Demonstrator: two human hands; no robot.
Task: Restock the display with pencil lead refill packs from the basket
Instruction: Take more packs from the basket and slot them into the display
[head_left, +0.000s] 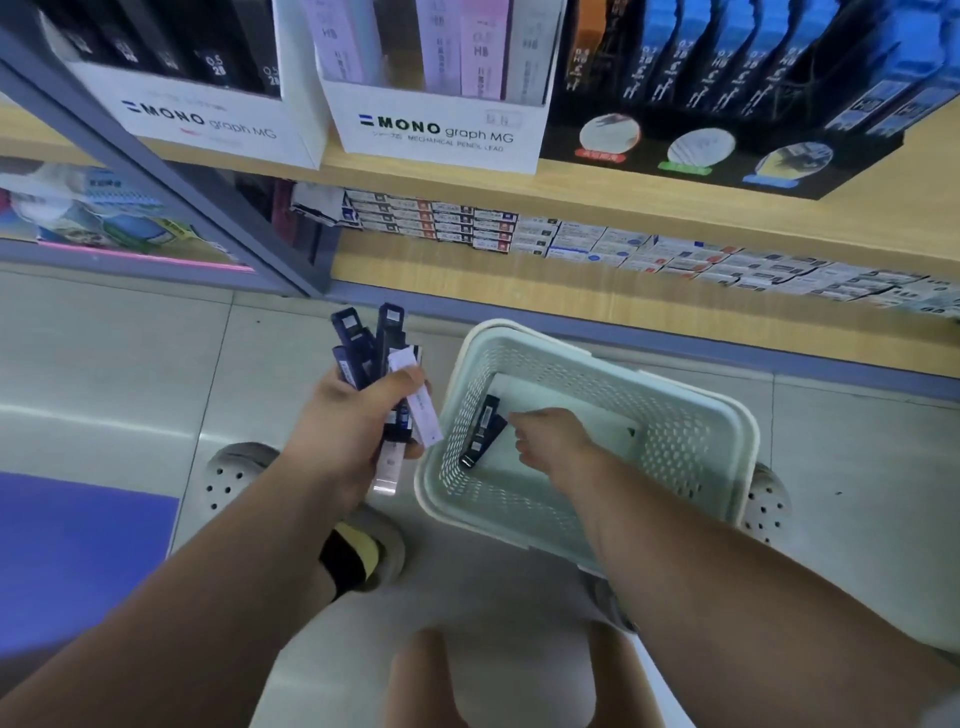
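Down over the tiled floor (104, 364), gripping a fanned bundle of lead refill packs (371, 348) in the left hand (358, 415), fingers and thumb curling round the middle. Slim flat packs, mostly dark navy with pale labels near the tops, one white pack sticking out on the right and a pale one poking out below the palm.

Reaching the right hand (550, 441) into the pale green perforated basket (701, 415) just right of the bundle, fingertips lying at the edge of a dark pack (483, 431) tilting across a white sheet (571, 410) on the basket bottom. Not being able to tell whether pinching it or only touching. Holding the hands apart, left outside the basket, right inside.

Facing a wooden shelf (883, 182) carrying a left MONO box (208, 119) showing black packs marked 0.5 2B and a right MONO box (436, 130) showing pink and pale HB packs with gaps between some. Seeing beside them a black stand (727, 166) with blue packs, and rows of small boxes (571, 244) lining the lower shelf. Having a grey upright post (171, 171) slanting down on the left, close to the left MONO box.

Squatting with grey perforated clogs (234, 483) splaying either side of the basket, a purple mat (78, 561) lying at the far left. Having bare floor running between the basket's far rim and the shelf base, and the basket walls closing round the right wrist.
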